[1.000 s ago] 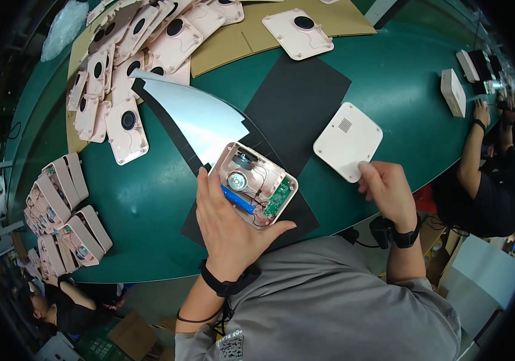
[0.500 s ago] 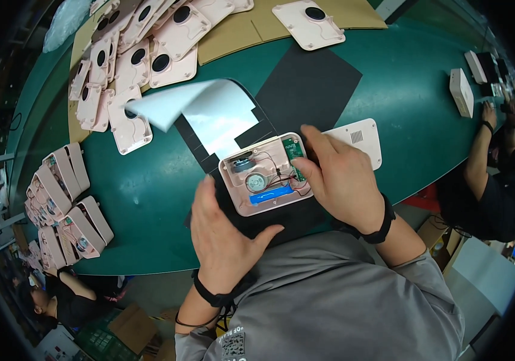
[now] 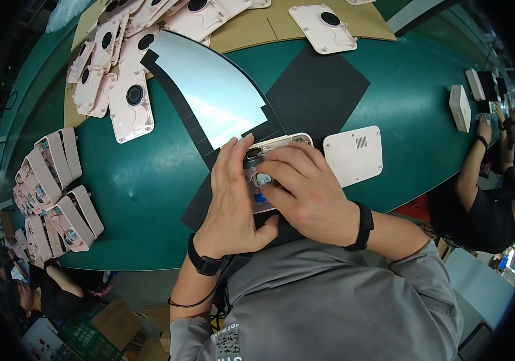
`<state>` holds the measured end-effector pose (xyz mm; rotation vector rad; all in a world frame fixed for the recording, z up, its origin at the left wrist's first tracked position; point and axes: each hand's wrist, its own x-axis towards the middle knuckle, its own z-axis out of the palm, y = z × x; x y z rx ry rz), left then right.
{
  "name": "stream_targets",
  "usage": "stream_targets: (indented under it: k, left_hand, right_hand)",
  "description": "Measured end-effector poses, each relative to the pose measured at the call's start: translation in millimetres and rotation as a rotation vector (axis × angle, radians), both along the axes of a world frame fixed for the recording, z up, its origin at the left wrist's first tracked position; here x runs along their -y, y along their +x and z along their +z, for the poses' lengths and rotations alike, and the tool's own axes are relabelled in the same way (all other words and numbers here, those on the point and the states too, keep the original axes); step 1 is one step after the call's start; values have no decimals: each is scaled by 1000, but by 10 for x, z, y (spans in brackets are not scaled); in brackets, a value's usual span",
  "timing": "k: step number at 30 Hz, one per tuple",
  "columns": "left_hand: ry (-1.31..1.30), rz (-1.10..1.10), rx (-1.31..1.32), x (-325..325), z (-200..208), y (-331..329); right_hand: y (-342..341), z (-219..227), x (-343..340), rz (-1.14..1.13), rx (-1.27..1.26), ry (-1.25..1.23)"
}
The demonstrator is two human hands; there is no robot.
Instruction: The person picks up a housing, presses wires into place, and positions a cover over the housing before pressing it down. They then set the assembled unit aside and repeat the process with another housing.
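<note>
while the open pale pink casing lies near the front edge of the green table, both hands cover much of it. inside show a silver round part, a dark round component and a bit of something blue; the rest is hidden. the left hand lies along its left edge, fingers straight and close together, thumb held apart. the right hand reaches over from the right, fingers bent at the silver round part; whether they pinch it i cannot tell. just right of the casing lies a pale cover with a small grille. beyond are a black sheet and a reflective sheet with black borders. at far left, more open casings stand close together, wires and small parts inside. at the top, cardboard bears pale pink panels with round black discs.
</note>
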<state>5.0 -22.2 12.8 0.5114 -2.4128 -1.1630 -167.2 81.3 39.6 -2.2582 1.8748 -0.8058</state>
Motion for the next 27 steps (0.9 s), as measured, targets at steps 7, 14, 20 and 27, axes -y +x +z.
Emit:
stream_targets:
  k: [7,14,20,27]
  left_hand:
    - [-45,168,-30,-104,-194,-103]
    - [-106,181,-88,-119,-234,-135]
    - [-168,204,-46,-144,-180,-189]
    - [-194,194,-18,-161,-144,-180]
  right_hand:
    - [-63,0,-85,-78,83,8]
    - [-206,108,-40,-94,122,23]
    - [-195,-34,-16,-151,129,33]
    - [-199,-104,93,-153,74,112]
